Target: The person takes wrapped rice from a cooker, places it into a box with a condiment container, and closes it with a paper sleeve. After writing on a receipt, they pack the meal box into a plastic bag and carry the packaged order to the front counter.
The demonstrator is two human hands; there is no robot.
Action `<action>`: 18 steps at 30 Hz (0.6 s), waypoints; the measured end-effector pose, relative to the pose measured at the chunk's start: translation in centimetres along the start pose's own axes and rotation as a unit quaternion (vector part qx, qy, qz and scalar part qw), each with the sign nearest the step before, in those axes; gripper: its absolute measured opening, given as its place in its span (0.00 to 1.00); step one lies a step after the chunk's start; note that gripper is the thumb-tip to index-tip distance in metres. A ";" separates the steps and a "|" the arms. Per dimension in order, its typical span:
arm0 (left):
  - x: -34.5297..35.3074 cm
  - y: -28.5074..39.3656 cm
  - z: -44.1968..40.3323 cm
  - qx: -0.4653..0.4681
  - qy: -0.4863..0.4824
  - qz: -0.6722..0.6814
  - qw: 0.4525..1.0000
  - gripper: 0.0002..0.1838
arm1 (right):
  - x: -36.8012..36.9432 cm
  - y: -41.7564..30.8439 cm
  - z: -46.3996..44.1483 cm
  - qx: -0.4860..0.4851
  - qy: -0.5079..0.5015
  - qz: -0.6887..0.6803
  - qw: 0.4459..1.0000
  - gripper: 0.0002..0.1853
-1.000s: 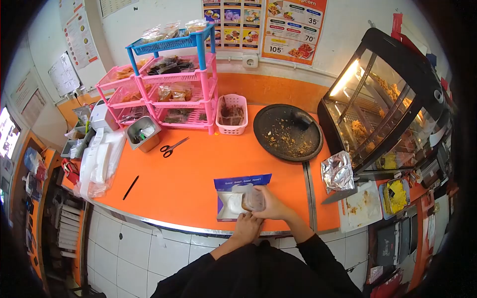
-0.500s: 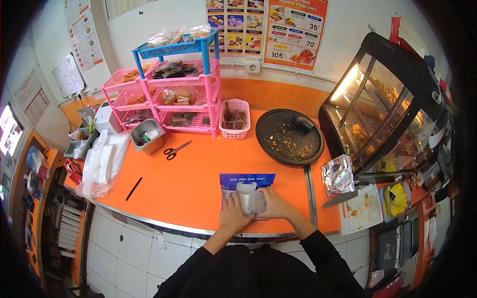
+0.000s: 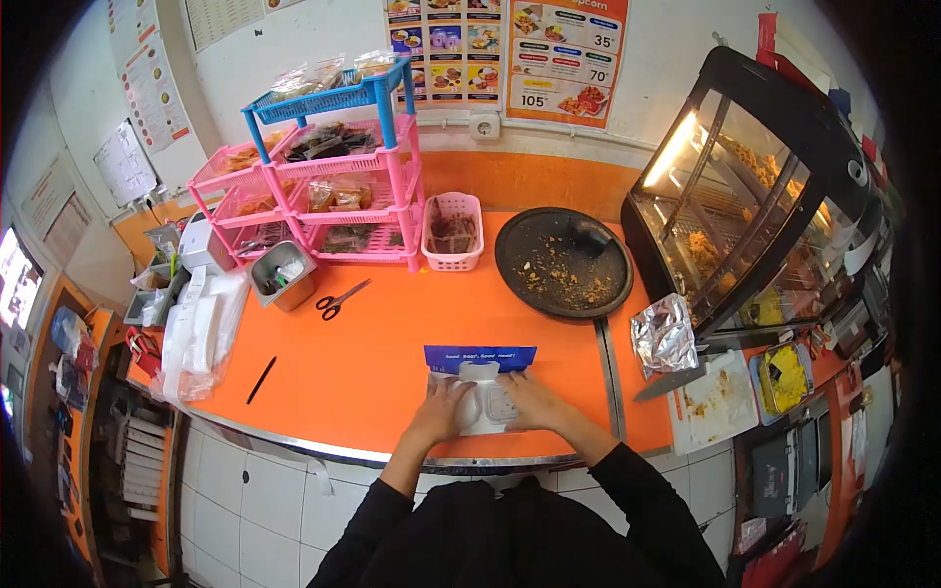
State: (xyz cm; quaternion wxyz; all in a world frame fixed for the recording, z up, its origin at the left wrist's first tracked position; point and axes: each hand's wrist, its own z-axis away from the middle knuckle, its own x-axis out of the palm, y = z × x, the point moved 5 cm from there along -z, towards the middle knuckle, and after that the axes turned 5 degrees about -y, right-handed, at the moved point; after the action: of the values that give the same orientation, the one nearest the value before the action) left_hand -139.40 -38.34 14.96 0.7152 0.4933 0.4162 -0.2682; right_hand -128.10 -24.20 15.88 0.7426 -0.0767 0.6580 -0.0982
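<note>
A cardboard food box point(image 3: 480, 359) sits on the counter before me, its blue lid standing up at the back. Inside it, a white rounded packet point(image 3: 469, 406) lies on the left and a small clear plastic tub point(image 3: 500, 402) on the right. My left hand point(image 3: 439, 412) grips the box's left side, fingers reaching over the edge by the packet. On the opposite side my right hand point(image 3: 537, 402) grips the box's right wall, its fingers close beside the tub. My fingers partly hide both side walls.
Behind the box is a dark round dish point(image 3: 564, 265) with crumbs. Scissors point(image 3: 343, 300), a black pen point(image 3: 261, 380) and a metal container point(image 3: 282, 276) are to the left, below a pink and blue rack point(image 3: 412, 211). A knife point(image 3: 671, 380), foil point(image 3: 664, 335) and a heated display case point(image 3: 725, 196) stand right.
The clear tub, tilted in my right hand before, now lies in the box beside the white packet. My hands have moved apart to the box's two sides.
</note>
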 end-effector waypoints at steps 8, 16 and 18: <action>-1.4 0.7 0.5 0.039 0.039 0.151 0.987 0.49 | 1.1 0.4 -0.3 0.000 -0.043 -0.062 0.997 0.53; -0.8 -0.3 0.7 0.082 0.086 0.092 0.989 0.46 | 1.8 0.2 -0.2 0.030 -0.036 -0.090 0.995 0.49; -0.3 -0.3 0.6 0.113 0.091 0.075 0.987 0.45 | 2.0 -0.2 -0.3 0.035 -0.014 -0.080 0.996 0.48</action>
State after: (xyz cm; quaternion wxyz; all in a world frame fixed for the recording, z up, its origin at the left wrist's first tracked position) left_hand -139.56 -39.05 15.15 0.6322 0.6231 0.4085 -0.2125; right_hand -128.22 -24.86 13.92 0.7440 -0.1048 0.6352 -0.1788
